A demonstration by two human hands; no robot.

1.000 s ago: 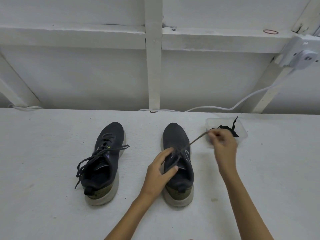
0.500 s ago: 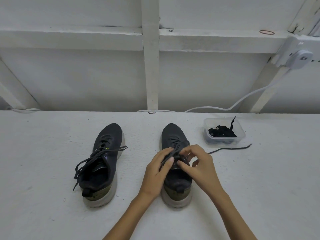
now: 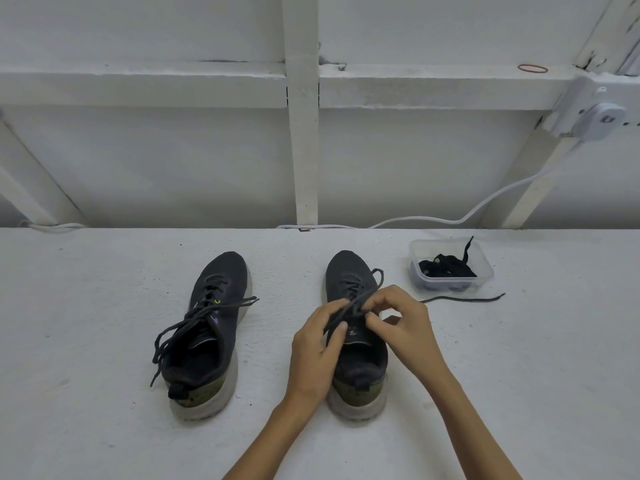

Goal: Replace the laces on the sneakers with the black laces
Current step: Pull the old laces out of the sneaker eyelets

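**Both hands at the lacing of the right sneaker**

Two dark sneakers stand side by side on the white table [image 3: 86, 341], toes pointing away from the person. Both hands meet over the right sneaker [image 3: 348, 266], at the middle of its lacing. The left hand [image 3: 317, 355] comes in from the shoe's left side with its fingers curled, and a strand of the dark grey lace [image 3: 460, 299] is pinched between its thumb and forefinger. The right hand [image 3: 401, 323] is bent over the tongue, its fingertips [image 3: 369, 315] drawn together and nipping the same lace just beside the left hand's fingers. A small loop of the lace stands up above the eyelets near the toe. One long end trails out to the right across the table, passing just in front of a clear plastic container [image 3: 486, 271].

The black laces [image 3: 446, 266] lie bundled in that container, with one tip sticking up over its far rim.

The left sneaker [image 3: 214, 282] stands apart from the hands, its own lace [image 3: 173, 337] loosened, with ends spilling over its left side.

A white cable [image 3: 433, 220] runs along the back edge of the table.
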